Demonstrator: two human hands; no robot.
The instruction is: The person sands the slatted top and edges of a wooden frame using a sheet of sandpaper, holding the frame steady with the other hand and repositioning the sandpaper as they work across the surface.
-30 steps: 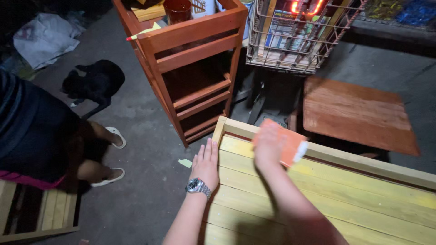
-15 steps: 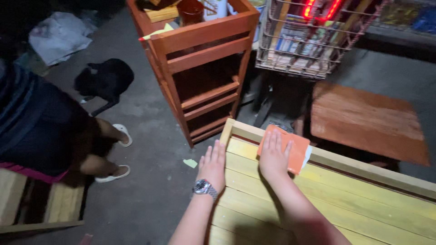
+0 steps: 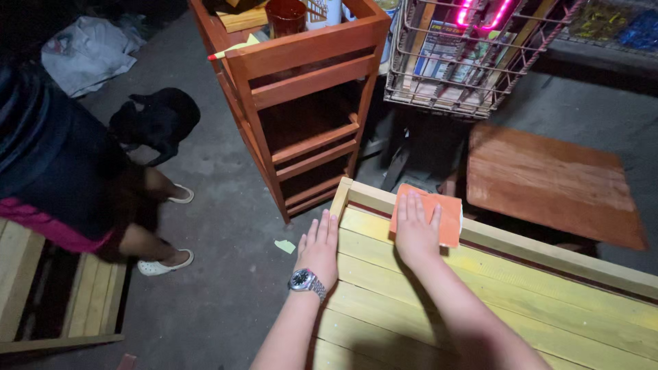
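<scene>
Slid leftward, right hand (image 3: 415,236) presses flat orange sanding block (image 3: 439,212) on yellow slats (image 3: 534,301).

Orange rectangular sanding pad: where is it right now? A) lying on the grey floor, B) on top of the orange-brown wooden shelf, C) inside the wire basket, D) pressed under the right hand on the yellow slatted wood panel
D: the right hand lies flat on the orange rectangular sanding pad, at the top edge of the yellow slatted wood panel.

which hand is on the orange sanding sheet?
The right hand, pressed flat on the orange sanding sheet. The left hand, the one with the wristwatch, lies on bare yellow slats.
</scene>
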